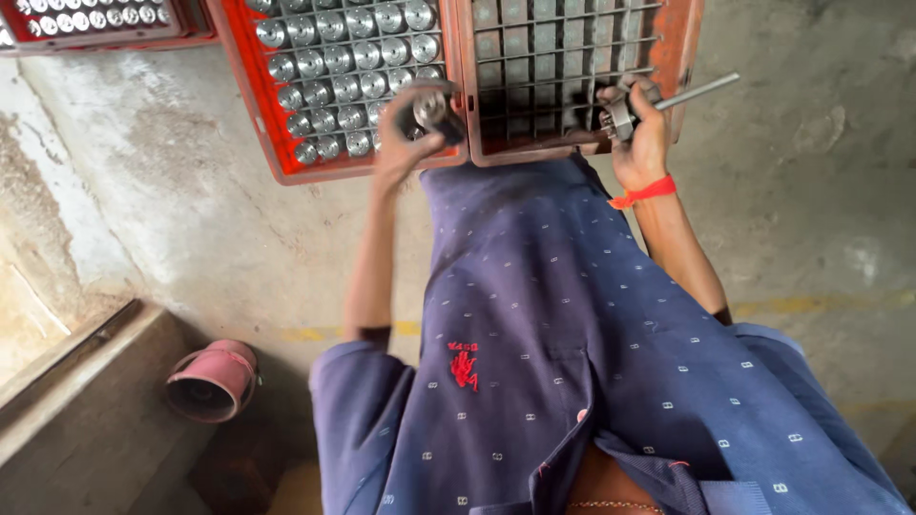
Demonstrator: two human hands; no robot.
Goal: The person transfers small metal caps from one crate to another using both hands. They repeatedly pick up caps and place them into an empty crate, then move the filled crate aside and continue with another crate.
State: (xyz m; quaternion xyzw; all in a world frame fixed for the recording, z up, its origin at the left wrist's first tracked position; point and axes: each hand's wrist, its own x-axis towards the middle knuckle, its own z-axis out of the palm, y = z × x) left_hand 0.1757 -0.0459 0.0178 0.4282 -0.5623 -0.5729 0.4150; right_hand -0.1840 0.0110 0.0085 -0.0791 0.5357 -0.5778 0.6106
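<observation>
A rough grey concrete floor (pixel 172 210) spreads under me, stained and pale in patches, with a pink pot (pixel 212 380) tipped on its side low at the left beside a concrete ledge (pixel 67 401). Ahead sits a red crate (pixel 250 91) of shiny metal caps (pixel 329 62). My left hand (pixel 405 138) is clamped around a round metal part (pixel 429 107) at its near edge. Next comes a faded orange crate (pixel 682 48), its cells seemingly bare. My right hand (pixel 637 129) grips a metal rod tool (pixel 697 91) there.

Navy short-sleeved shirt (pixel 572 334), small pale specks all over; red chest emblem (pixel 464 364); red wrist thread (pixel 643 193).
</observation>
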